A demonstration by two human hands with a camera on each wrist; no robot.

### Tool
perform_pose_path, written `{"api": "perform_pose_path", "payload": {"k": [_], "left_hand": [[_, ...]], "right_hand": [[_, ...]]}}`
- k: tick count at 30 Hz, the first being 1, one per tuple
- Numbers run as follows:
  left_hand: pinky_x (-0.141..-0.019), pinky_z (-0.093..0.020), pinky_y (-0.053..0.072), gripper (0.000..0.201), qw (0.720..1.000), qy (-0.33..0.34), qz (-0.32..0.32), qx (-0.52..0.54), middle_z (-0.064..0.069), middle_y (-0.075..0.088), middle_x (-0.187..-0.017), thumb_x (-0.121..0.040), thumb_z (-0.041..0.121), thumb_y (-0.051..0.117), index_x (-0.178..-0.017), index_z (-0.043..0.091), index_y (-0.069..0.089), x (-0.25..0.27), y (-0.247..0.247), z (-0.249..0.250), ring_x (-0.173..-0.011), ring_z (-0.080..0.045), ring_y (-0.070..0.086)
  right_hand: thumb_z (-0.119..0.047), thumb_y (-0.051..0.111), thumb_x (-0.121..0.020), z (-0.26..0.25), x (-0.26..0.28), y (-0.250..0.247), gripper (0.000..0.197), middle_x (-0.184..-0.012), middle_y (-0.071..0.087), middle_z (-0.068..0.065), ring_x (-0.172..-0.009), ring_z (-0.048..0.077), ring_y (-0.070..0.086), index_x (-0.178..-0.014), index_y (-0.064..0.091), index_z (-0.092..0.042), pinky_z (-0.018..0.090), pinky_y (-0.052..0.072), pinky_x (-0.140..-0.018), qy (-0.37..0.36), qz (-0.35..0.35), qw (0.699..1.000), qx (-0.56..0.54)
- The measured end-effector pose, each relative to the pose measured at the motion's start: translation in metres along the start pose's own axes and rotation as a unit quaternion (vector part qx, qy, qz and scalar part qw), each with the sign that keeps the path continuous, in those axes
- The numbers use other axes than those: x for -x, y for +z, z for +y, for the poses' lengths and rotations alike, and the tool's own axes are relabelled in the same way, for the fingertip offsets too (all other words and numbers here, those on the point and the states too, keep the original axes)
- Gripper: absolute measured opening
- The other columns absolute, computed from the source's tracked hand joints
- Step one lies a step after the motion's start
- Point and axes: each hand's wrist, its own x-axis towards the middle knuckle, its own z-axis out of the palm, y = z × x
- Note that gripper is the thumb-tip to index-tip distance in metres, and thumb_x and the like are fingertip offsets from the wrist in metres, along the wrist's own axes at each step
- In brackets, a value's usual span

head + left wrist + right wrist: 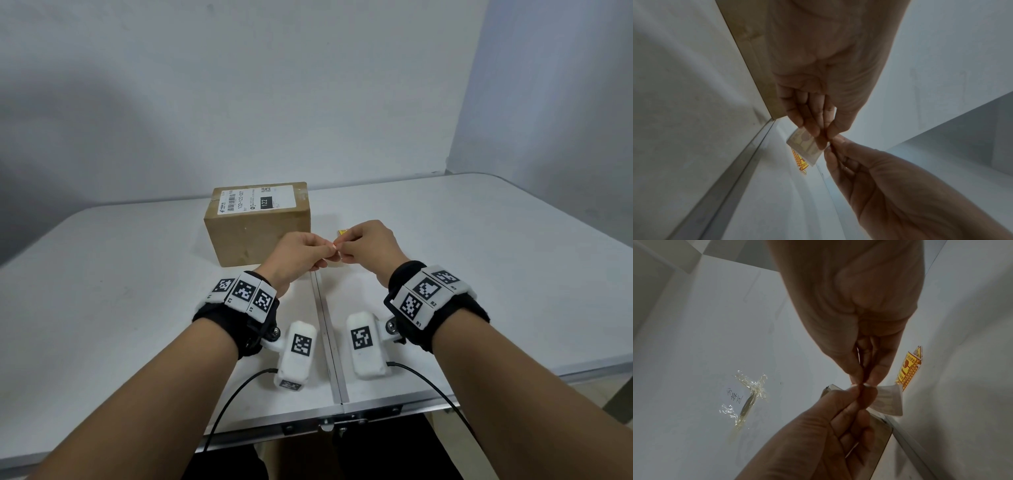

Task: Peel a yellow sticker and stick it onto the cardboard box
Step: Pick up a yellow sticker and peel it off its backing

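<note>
Pinching together above the table (479,240), just near and right of the cardboard box (258,224), both hands work one small sticker (803,146). The left hand (296,255) has fingers and thumb curled onto one edge; the right hand (368,245) nips the same corner from the other side, fingertips (856,378) almost touching the left's. From the wrist views the piece hanging below the pinch shows a pale, whitish back with faint print showing through, so I judge this is the sticker with its backing, held face away.

Progress? Early to middle, by my reading. A sticker is picked up and off the table, and the two hands are set to split its layers at the corner. Whether the layers have begun to part, I cannot tell; the fingers hide the seam. Left to do: finish the peel, carry it left and far to the box, press it down. The box's near face is bare brown; its top carries a white shipping label (257,200).

Containers: only the box, and it is closed, contents hidden. Nothing rests on it.

More yellow stickers (909,368) lie flat on the table just right of the hands. A crumpled bit of clear tape (750,395) is stuck to the wall.
</note>
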Motion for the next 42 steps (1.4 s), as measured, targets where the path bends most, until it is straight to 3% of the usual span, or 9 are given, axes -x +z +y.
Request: {"api": "perform_pose_path", "payload": {"k": [3, 9, 14, 19, 23, 27, 33, 38, 42], "left_hand": [[-0.073, -0.021, 0.047, 0.021, 1.000, 0.001, 0.003, 0.001, -0.003, 0.074, -0.084, -0.085, 0.018, 0.066, -0.097, 0.002, 0.072, 0.002, 0.000, 0.001, -0.069, -0.009, 0.057], [-0.072, -0.022, 0.047, 0.020, 1.000, 0.005, 0.015, 0.004, -0.002, 0.074, -0.083, -0.084, 0.019, 0.067, -0.094, 0.003, 0.073, 0.005, -0.001, 0.003, -0.067, -0.008, 0.057], [-0.073, -0.024, 0.047, 0.021, 1.000, 0.005, 0.018, 0.005, -0.004, 0.075, -0.085, -0.083, 0.019, 0.067, -0.094, 0.003, 0.074, 0.005, -0.003, 0.005, -0.065, -0.009, 0.057], [-0.064, -0.014, 0.048, 0.025, 1.000, 0.009, 0.014, -0.005, -0.005, 0.076, -0.088, -0.084, 0.022, 0.068, -0.097, 0.002, 0.073, 0.006, -0.001, 0.006, -0.065, -0.007, 0.058], [-0.058, -0.009, 0.048, 0.021, 1.000, 0.012, 0.025, -0.007, -0.005, 0.074, -0.083, -0.085, 0.015, 0.065, -0.095, 0.000, 0.072, 0.007, 0.002, 0.007, -0.063, -0.006, 0.058], [-0.066, -0.017, 0.048, 0.019, 0.999, 0.013, 0.029, -0.003, -0.006, 0.073, -0.082, -0.083, 0.014, 0.064, -0.093, 0.000, 0.071, 0.007, 0.002, 0.005, -0.066, -0.009, 0.056], [-0.058, -0.009, 0.046, 0.018, 0.999, 0.021, 0.031, -0.001, -0.005, 0.071, -0.079, -0.083, 0.012, 0.066, -0.093, -0.002, 0.071, 0.007, -0.003, 0.006, -0.051, 0.006, 0.056], [-0.056, -0.007, 0.045, 0.008, 0.999, 0.026, 0.024, -0.010, -0.002, 0.070, -0.072, -0.083, 0.012, 0.066, -0.083, 0.005, 0.070, 0.008, -0.006, 0.010, -0.050, 0.006, 0.055], [-0.066, -0.014, 0.047, 0.015, 0.999, 0.027, 0.019, -0.029, -0.001, 0.069, -0.072, -0.082, 0.012, 0.068, -0.087, -0.001, 0.071, 0.008, -0.009, 0.011, -0.063, -0.005, 0.055]], "right_hand": [[-0.003, 0.066, -0.080, -0.001, 0.001, 0.001, 0.009, -0.087, 0.070, 0.010, -0.096, 0.025, 0.072, -0.083, 0.075, -0.003, 0.044, 0.058, -0.088, 0.000, -0.008, 1.000, -0.008], [-0.003, 0.065, -0.081, -0.001, 0.004, 0.001, 0.009, -0.098, 0.074, 0.019, -0.095, 0.030, 0.072, -0.077, 0.073, -0.006, 0.046, 0.058, -0.088, -0.017, -0.002, 1.000, -0.014], [-0.002, 0.064, -0.080, -0.001, 0.005, 0.001, 0.011, -0.094, 0.074, 0.018, -0.078, 0.024, 0.068, -0.077, 0.073, -0.006, 0.046, 0.058, -0.087, -0.030, 0.003, 1.000, -0.004], [-0.002, 0.065, -0.080, -0.001, 0.006, -0.001, 0.021, -0.096, 0.074, 0.016, -0.086, 0.030, 0.072, -0.064, 0.068, -0.015, 0.045, 0.058, -0.086, -0.036, 0.009, 0.999, 0.003], [-0.002, 0.064, -0.081, -0.001, 0.007, -0.001, 0.016, -0.096, 0.074, 0.015, -0.076, 0.023, 0.067, -0.070, 0.069, -0.013, 0.044, 0.058, -0.086, -0.038, 0.003, 0.999, 0.006], [-0.003, 0.065, -0.081, -0.001, 0.007, -0.001, 0.012, -0.096, 0.074, 0.015, -0.086, 0.026, 0.071, -0.075, 0.073, -0.010, 0.042, 0.058, -0.088, -0.036, -0.005, 0.999, 0.004], [-0.008, 0.067, -0.081, 0.000, 0.007, 0.000, 0.009, -0.089, 0.076, 0.017, -0.085, 0.026, 0.073, -0.084, 0.076, -0.005, 0.034, 0.058, -0.089, -0.045, -0.007, 0.999, -0.028], [-0.010, 0.068, -0.081, -0.003, 0.007, -0.001, 0.012, -0.085, 0.077, 0.014, -0.069, 0.012, 0.070, -0.087, 0.076, -0.003, 0.017, 0.056, -0.072, -0.042, -0.015, 0.998, -0.045], [-0.013, 0.068, -0.082, -0.004, 0.007, -0.001, 0.014, -0.076, 0.075, 0.008, -0.065, 0.009, 0.069, -0.085, 0.077, -0.004, 0.004, 0.044, -0.050, -0.030, -0.022, 0.999, -0.025]]}}
